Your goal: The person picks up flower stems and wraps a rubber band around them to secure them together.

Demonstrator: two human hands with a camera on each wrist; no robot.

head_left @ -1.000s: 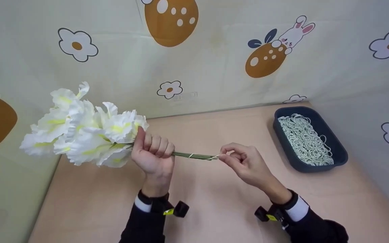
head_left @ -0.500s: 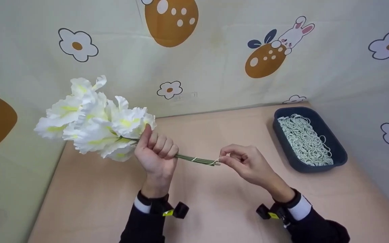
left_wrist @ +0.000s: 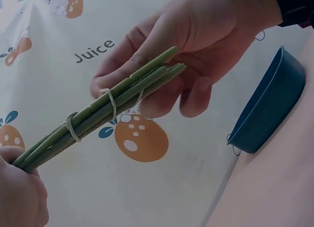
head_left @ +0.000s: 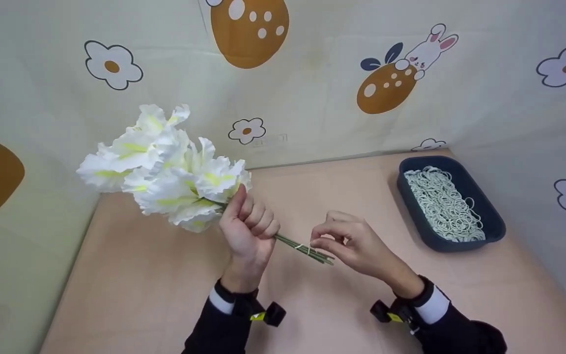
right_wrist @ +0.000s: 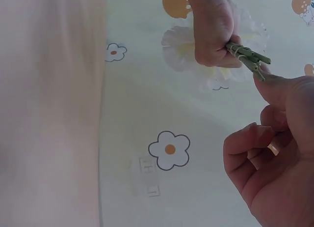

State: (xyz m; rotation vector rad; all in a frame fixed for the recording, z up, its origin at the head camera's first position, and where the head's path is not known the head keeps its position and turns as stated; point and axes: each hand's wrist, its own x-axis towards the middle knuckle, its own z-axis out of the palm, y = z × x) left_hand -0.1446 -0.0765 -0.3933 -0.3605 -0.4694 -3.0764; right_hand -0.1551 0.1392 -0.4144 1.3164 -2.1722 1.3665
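My left hand [head_left: 249,241] grips a bunch of white artificial flowers [head_left: 165,169] by the green stems [head_left: 289,241], thumb up beneath the petals. The blooms point up and left, and the cut ends slant down to the right. Two turns of a pale rubber band circle the stems in the left wrist view: one turn [left_wrist: 72,127] closer to the left hand, another turn [left_wrist: 113,105] towards the ends. My right hand [head_left: 359,246] has its fingers curled right beside the outer turn, thumb and forefinger at the band. Part of that contact is hidden behind the stems.
A dark blue basin [head_left: 495,223] stands at the right of the table [head_left: 175,295], with a heap of pale rubber bands [head_left: 444,204] inside. A printed cloth backdrop [head_left: 307,108] rises behind and along both sides of the table.
The bunch and my left hand have shifted right, and the stem ends have tipped downward. The band strand earlier stretched to my right fingers now sits closer around the stems.
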